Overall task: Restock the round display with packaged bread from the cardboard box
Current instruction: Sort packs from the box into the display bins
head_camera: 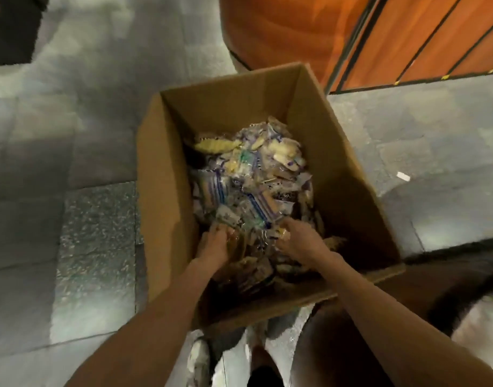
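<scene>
An open cardboard box (167, 169) stands on the floor in front of me, heaped with several clear-wrapped bread packets (248, 174) printed in blue and white. Both my hands reach down into its near end. My left hand (213, 244) digs into the pile with its fingers curled round packets. My right hand (297, 243) does the same a little to the right, its fingertips buried among the wrappers. The orange, rounded base of the display (281, 29) rises just behind the box.
Grey stone floor tiles (72, 135) surround the box. An orange panelled wall with black lines (435, 37) runs at the upper right. A dark mat (11, 29) lies at the upper left. My shoes and legs (200, 358) show below the box.
</scene>
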A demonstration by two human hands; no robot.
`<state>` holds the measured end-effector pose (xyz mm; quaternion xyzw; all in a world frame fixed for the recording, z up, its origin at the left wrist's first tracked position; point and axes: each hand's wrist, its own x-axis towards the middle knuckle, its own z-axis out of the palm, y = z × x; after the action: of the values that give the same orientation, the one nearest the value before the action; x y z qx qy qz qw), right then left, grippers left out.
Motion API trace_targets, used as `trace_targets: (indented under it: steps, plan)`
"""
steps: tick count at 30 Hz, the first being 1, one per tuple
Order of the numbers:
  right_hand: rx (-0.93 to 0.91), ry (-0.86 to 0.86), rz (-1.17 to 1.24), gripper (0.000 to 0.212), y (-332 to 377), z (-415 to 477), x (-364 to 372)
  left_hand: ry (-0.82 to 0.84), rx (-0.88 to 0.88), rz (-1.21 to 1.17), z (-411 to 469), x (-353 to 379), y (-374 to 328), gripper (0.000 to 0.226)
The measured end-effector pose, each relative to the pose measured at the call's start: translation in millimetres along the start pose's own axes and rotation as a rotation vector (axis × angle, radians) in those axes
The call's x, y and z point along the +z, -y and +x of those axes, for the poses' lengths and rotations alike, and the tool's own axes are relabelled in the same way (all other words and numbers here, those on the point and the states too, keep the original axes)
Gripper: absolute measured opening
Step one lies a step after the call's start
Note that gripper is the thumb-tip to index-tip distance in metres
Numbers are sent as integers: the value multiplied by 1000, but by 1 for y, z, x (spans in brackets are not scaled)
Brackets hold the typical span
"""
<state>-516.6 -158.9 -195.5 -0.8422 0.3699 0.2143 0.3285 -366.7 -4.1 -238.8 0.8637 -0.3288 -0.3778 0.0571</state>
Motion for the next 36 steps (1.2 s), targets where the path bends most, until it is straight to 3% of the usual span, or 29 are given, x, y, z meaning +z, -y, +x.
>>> trace_targets:
  steps: [2,4,6,9,11,14,15,19,25,31,36]
  plan:
    - [14,175,-43,72,-10,30,4,101,61,291,21,4,0,86]
    - [-26,328,43,85,-15,43,14,180,124,457,40,3,-3,94]
    - [-36,486,145,87,-11,44,21,243,139,575,54,2,-5,98]
    - [-90,648,58,90,-6,45,38,271,148,706,62,4,-6,84]
    - [-184,625,-57,66,-4,49,44,232,175,727,64,3,-6,79]
    - [-211,538,-28,16,-15,63,36,214,167,661,68,-4,-6,70]
    - [-191,530,27,9,-22,67,28,210,160,641,68,-6,-7,66]
    - [-94,442,199,11,-56,87,-3,174,138,535,73,-12,-12,69]
    - [-35,428,130,40,-79,112,0,185,-98,-31,77,-26,-27,109]
    - [-12,485,-29,29,-77,108,9,118,-188,-185,76,-43,-33,104]
    - [-42,435,-77,51,-70,98,-3,92,-159,-257,76,-52,-36,120]
